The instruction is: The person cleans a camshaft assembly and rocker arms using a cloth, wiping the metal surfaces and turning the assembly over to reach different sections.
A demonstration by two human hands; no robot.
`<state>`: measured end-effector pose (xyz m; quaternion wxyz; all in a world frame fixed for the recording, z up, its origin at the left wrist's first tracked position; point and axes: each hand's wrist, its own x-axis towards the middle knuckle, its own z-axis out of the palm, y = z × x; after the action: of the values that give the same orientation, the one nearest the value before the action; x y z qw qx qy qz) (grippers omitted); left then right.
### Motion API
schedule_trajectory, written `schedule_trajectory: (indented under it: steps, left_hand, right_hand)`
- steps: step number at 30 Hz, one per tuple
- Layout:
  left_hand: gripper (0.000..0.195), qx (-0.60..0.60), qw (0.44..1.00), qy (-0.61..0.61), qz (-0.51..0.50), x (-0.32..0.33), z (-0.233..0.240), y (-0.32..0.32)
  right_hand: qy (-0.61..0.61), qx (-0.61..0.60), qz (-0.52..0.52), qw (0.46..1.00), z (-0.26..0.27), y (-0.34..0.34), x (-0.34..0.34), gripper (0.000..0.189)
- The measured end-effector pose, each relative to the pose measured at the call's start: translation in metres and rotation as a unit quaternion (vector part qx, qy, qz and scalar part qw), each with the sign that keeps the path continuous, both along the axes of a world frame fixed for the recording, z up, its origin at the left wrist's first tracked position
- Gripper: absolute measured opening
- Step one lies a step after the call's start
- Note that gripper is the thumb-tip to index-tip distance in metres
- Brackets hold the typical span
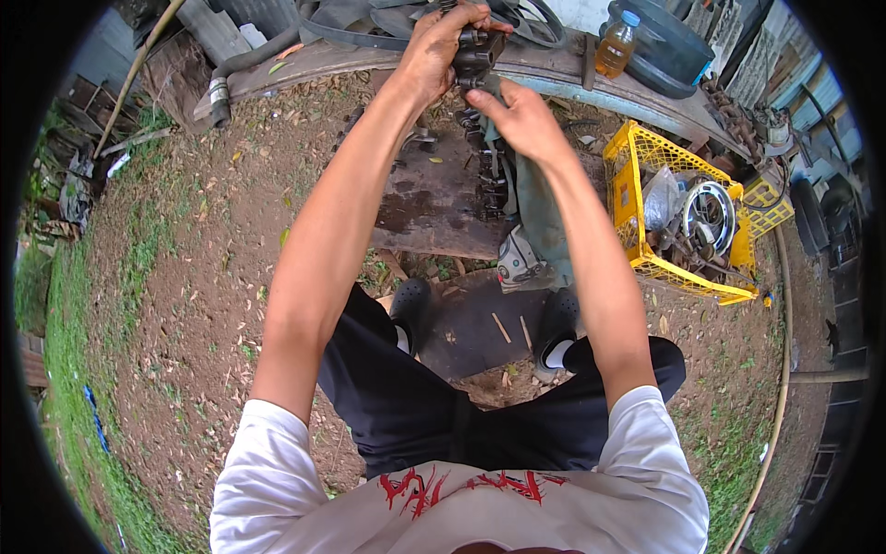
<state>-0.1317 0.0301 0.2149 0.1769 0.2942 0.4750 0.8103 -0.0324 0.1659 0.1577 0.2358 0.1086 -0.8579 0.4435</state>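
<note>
Held out at arm's length, a dark, oily metal engine part [477, 55] with a spring at its far end looks like a rocker arm assembly. My left hand [430, 59] grips it from the left. My right hand [522, 118] pinches a grey-green cloth [543, 201] against the part's near end. The cloth hangs down over the right side of a stained wooden board [436, 215]. Beside it on the board lies a row of dark metal parts with springs [491, 173]. Part of that row is hidden by the cloth and my hand.
A yellow plastic crate [628, 208] of metal parts stands at right. Behind the board runs a wooden bench [284, 73] with a hose [219, 97], a plastic bottle of amber liquid [615, 52] and a dark tub [668, 52]. A dark sheet [477, 325] lies between my feet.
</note>
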Motion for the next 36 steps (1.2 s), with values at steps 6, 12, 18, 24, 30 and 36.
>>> schedule_trajectory:
  steps: [6,12,18,24,30,36]
  left_hand:
    - [0.026,0.049,0.996,0.074,0.003,0.021,0.008,0.011]
    - [0.027,0.034,0.997,0.064,0.016,0.022,0.013,0.022]
    - [0.032,0.029,0.996,0.061,0.060,0.030,0.010,0.042]
    - [0.033,-0.003,0.997,0.069,0.039,0.038,0.010,0.054]
    - [0.031,-0.025,0.991,0.120,0.052,0.040,0.011,0.058]
    - [0.034,-0.020,0.992,0.125,-0.002,0.056,0.019,0.059]
  right_hand:
    - [-0.119,-0.354,0.089,0.923,-0.002,0.017,0.010,0.031]
    - [0.134,0.004,-0.265,0.955,-0.008,-0.005,0.056,0.026]
    - [0.014,-0.263,-0.143,0.954,0.011,-0.015,0.062,0.041]
    - [0.187,-0.051,-0.161,0.968,0.016,-0.005,0.044,0.029]
    - [0.217,-0.039,-0.208,0.953,0.026,-0.007,0.058,0.025]
    - [0.297,-0.044,-0.202,0.932,0.014,-0.007,0.057,0.022]
